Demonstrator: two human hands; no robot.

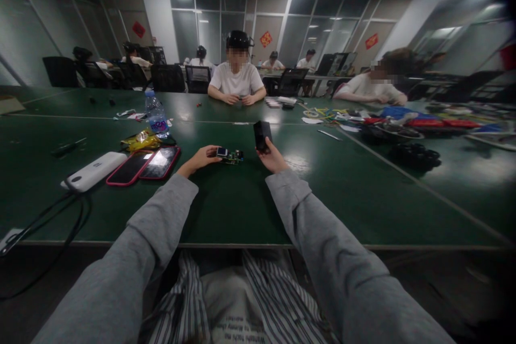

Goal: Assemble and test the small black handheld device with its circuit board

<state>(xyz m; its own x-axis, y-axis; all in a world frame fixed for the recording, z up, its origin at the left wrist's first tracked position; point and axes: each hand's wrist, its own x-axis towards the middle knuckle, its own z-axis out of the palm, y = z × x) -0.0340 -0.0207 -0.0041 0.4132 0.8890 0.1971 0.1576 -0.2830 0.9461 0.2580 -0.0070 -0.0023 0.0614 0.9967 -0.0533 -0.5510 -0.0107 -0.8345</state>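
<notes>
My left hand (205, 158) is closed on one end of a small green circuit board (233, 158), which carries a little dark screen at the left and small parts along its right side. A black box-shaped case (263, 135) stands upright in my right hand (273, 157), whose thumb and fingers wrap its lower part. Board and case are apart, with a gap of green table between them. Whether the case is hollow cannot be made out.
Left on the green table (234, 209) lie a white power bank (94, 171) with black cables, two phones (160, 162), yellow film (142, 141) and a water bottle (156, 114). Cables (328, 114) and a dark bundle (417, 156) lie right. A person (236, 78) sits opposite.
</notes>
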